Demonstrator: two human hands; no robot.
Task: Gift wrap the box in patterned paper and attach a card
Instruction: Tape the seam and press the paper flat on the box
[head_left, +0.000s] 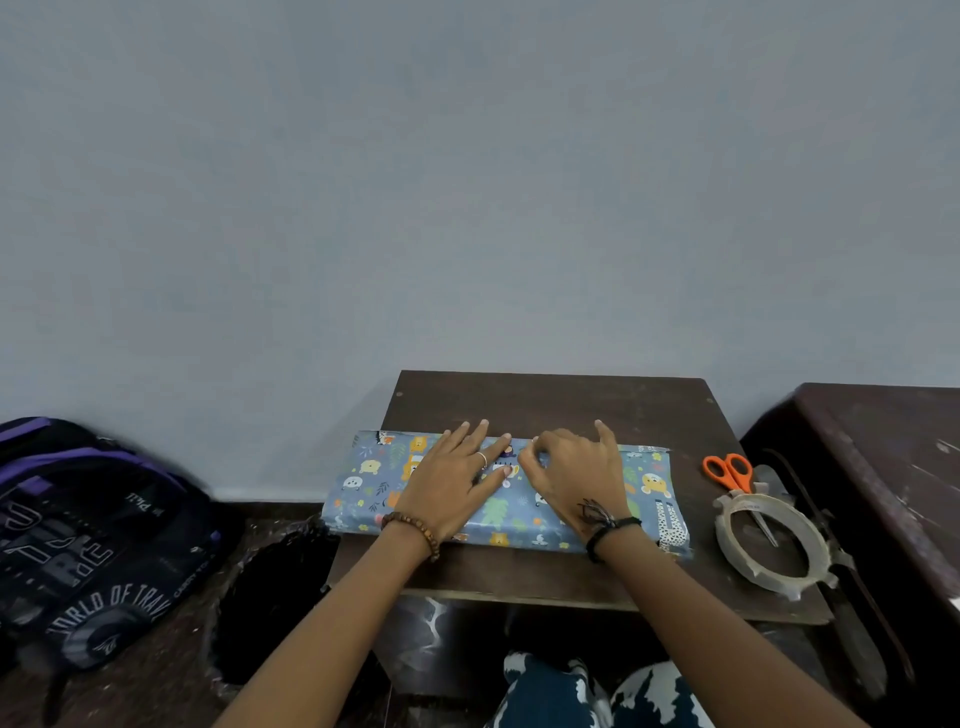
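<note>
The box (506, 491), already covered in patterned paper, lies across the surface (571, 405). The left hand (452, 480) rests flat on top of it, fingers straight. Just right of it, the right hand (574, 470) has its fingertips curled at the seam, seemingly pinching something small; I cannot tell what. If the flat hand lifts early, the seam may spring open. Tape (771, 540) and scissors (730, 475) lie right of the box. No card is visible.
</note>
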